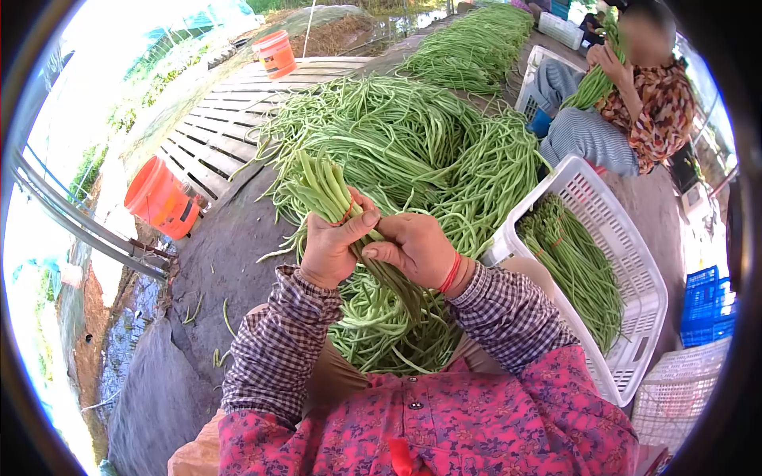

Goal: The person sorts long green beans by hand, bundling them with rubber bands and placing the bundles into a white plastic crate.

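My left hand (332,242) grips a bundle of long green beans (321,184) near its top end, where a red rubber band circles the stems. My right hand (413,247) closes on the same bundle just to the right, fingers pinching the stems below the band; red bands sit on that wrist. The bundle's long tails hang down between my arms onto a loose heap of beans (381,325) in my lap.
A large pile of long beans (413,135) covers the ground ahead. A white plastic crate (635,270) with bundled beans stands at my right. Two orange buckets (163,198) (276,52) sit left. A seated person (635,103) holds beans at the far right. Blue crates (706,305) stand right.
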`<state>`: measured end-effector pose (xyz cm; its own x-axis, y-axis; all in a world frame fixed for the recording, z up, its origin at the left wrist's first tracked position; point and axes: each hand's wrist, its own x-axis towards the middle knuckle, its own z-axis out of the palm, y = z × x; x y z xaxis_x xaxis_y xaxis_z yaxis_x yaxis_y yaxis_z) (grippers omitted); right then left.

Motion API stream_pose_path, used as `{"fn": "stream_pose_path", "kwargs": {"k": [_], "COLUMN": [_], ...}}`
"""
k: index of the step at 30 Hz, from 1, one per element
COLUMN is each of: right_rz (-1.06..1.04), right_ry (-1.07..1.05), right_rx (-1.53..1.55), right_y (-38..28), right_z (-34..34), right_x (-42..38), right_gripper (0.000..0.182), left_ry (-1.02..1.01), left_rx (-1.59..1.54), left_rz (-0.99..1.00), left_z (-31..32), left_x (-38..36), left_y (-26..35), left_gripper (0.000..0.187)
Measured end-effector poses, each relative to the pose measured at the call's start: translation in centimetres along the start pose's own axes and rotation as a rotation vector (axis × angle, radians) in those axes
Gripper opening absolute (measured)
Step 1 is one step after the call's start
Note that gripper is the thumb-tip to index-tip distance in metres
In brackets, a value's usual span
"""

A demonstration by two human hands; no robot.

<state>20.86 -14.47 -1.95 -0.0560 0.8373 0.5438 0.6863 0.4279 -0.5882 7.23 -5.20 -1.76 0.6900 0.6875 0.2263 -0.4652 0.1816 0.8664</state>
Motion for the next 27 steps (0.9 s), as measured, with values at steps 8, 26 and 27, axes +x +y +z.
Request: {"fn": "stream_pose_path", "kwargs": {"k": [8, 26, 27], "right_rz": [0.145, 0.332, 0.450], "right_ry": [-0.158, 0.039, -0.057], "right_rx": [-0.199, 0.797, 0.901], "right_y": [-0.2, -0.2, -1.0], "right_z": [-1.8, 0.8, 0.5], "right_x": [0.0, 0.6, 0.7], "right_gripper": [0.042, 0.023, 0.026], "left_ry": [0.100, -0.225, -0.263], "left_rx": [-0.130, -0.361, -0.373], "left_rz": [-0.114, 0.114, 0.065], "left_z": [-0.7, -2.2, -1.7], "left_x": [0.8, 1.1, 1.1], "left_y": [0.6, 2.9, 2.6], "left_gripper": [0.021, 0.040, 0.040]}}
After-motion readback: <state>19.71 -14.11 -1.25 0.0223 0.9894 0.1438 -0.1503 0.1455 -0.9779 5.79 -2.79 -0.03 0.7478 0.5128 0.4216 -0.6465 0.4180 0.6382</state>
